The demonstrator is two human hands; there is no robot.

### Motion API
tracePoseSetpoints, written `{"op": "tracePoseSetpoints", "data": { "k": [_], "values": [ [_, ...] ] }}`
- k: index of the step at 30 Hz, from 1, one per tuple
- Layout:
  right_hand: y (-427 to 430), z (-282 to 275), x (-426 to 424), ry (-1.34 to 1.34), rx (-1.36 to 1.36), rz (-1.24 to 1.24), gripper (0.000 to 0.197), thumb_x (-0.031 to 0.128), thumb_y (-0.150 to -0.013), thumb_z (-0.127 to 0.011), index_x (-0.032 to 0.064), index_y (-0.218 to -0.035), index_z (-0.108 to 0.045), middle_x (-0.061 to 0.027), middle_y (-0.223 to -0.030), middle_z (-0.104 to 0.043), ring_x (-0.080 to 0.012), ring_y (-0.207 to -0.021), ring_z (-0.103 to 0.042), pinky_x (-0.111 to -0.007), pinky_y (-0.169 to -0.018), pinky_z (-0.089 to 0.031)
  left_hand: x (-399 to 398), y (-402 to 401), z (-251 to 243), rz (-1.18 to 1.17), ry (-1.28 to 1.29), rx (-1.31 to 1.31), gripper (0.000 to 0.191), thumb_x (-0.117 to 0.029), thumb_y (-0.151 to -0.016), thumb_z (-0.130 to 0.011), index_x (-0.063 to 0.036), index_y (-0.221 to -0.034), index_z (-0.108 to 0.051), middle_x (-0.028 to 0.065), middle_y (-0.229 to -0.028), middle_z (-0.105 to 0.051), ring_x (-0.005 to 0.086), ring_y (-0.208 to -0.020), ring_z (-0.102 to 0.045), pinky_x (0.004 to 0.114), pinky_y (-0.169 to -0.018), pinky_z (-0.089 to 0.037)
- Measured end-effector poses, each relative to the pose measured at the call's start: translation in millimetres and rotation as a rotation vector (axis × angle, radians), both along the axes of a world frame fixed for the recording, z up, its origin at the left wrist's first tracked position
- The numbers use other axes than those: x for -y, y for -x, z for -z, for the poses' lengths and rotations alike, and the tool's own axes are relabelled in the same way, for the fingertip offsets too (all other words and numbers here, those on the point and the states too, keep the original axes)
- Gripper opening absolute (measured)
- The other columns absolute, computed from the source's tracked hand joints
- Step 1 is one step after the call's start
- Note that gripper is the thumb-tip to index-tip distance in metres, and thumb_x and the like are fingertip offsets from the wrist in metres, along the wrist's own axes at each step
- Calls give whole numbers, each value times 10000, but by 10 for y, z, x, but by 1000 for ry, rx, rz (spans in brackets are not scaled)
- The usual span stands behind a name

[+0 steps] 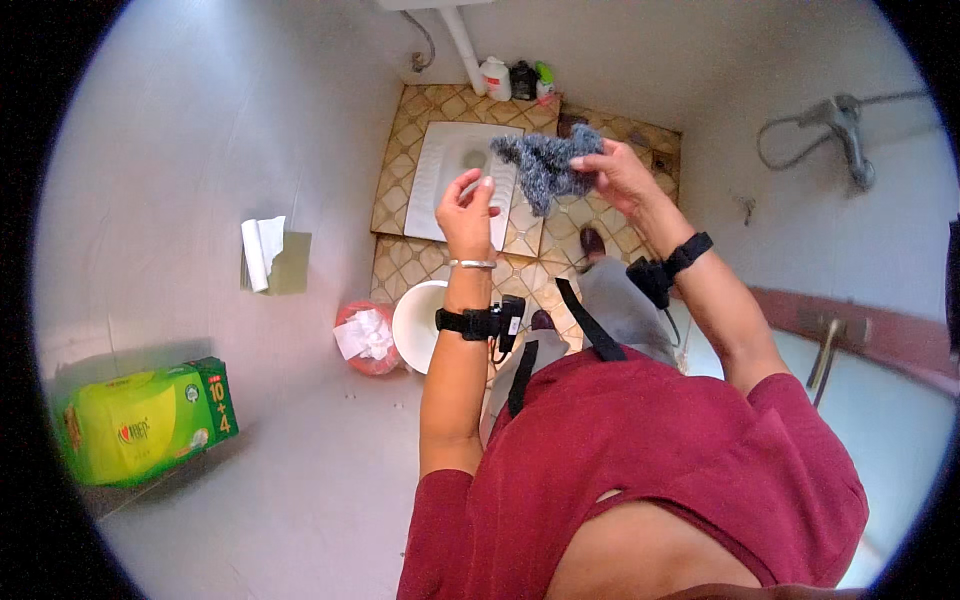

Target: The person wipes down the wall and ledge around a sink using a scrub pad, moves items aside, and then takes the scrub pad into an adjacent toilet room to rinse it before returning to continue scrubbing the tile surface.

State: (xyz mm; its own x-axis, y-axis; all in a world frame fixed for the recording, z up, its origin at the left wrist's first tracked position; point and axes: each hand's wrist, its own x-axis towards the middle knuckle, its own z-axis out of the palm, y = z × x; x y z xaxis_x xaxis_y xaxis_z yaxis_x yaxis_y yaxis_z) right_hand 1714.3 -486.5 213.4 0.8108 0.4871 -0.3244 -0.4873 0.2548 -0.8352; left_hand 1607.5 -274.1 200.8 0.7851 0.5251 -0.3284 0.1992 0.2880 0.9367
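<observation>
A crumpled blue-grey cloth (551,169) hangs from my right hand (619,174), pinched between thumb and fingers. To its left, my left hand (469,210) is raised with curled fingers apart and nothing in them. Both hands are above a white squat toilet (429,180) set in the tiled floor. Below my left hand stands a white bucket (411,322), partly hidden by my forearm.
A red bin (379,367) with crumpled paper stands beside the bucket. Bottles (496,79) line the far wall near a white pipe (460,45). A paper holder (291,262) and a tissue pack (142,427) are at left, a wall tap (847,139) at right.
</observation>
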Motion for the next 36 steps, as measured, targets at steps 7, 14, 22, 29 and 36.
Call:
{"op": "tracePoseSetpoints", "data": {
  "k": [7, 14, 22, 29, 36],
  "values": [
    [-1497, 541, -274, -55, -246, -189, 296, -34, -825, -648, -12, -1114, -588, -115, -1094, -668, -236, -1007, -660, -380, -930, -544, -54, -1108, 706, -84, 373, -113, 855, -386, -814, -787, 38, -1428, -369, 157, -1309, -529, 239, -1145, -547, 360, -750, -550],
    [-2368, 1413, -538, 123, -348, -313, 365, 12, -844, -668, -24, -1190, -556, -116, -1124, -647, -226, -1035, -638, -370, -913, -539, -49, -2271, 1770, -211, 849, 212, 599, -55, -821, -770, 22, -1332, -467, 101, -1141, -646, 231, -1001, -638, 344, -895, -523],
    [-3318, 2033, -459, 931, 350, -654, 321, 140, -882, -683, 10, -1167, -616, -80, -1044, -661, -194, -931, -625, -332, -797, -513, 68, -2725, 2791, -284, 360, -147, 698, -78, -833, -765, 40, -1392, -365, 179, -1227, -588, 221, -1010, -626, 349, -773, -581],
    [-4412, 3017, -1059, 962, 799, -845, 204, 83, -905, -605, -6, -1074, -675, -53, -857, -668, -149, -771, -602, -308, -722, -508, -14, -3808, 3844, -550, 689, 86, 596, -47, -853, -670, -30, -1334, -319, 159, -1199, -542, 253, -1012, -586, 359, -840, -535],
    [-5001, 3842, -1682, 986, 697, -768, 240, 90, -897, -603, 29, -1116, -681, -44, -821, -661, -118, -677, -579, -269, -620, -484, -101, -4495, 4967, -773, 171, -18, 401, -146, -770, -785, 22, -1064, -570, 141, -951, -671, 217, -842, -626, 341, -772, -502]
  ]
}}
